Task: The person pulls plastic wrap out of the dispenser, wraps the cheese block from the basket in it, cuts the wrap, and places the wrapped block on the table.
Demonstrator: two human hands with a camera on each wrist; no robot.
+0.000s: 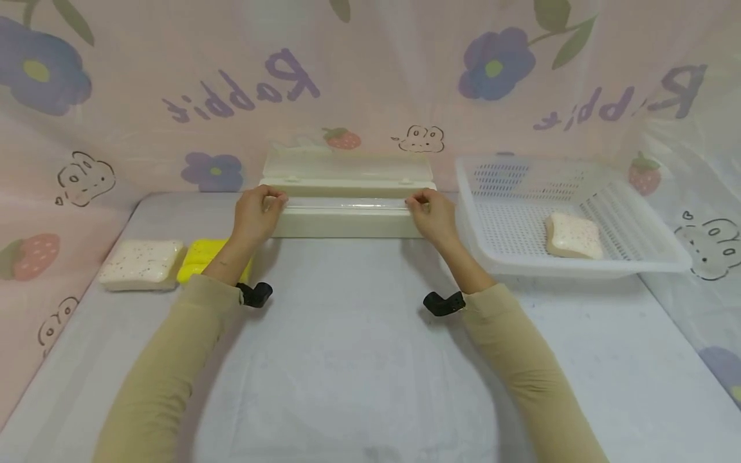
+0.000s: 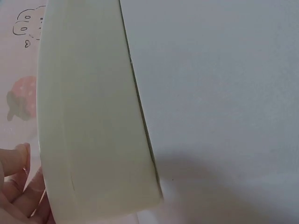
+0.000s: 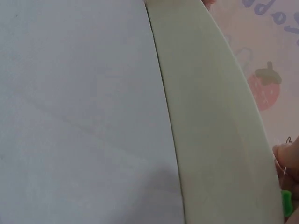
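A long cream cling film dispenser lies across the far end of the table, its lid raised behind it. Shiny clear cling film stretches along its top between my two hands. My left hand pinches the film at the left end, thumb against fingers. At the right end my right hand pinches it the same way. In the left wrist view, the dispenser's front partly hides the left fingers. A small green piece shows beside the right fingers in the right wrist view.
A white perforated basket stands to the right, with a speckled white squarish block inside. On the left lie a larger speckled white block and a yellow block, partly behind my left forearm. A printed curtain hangs behind the table.
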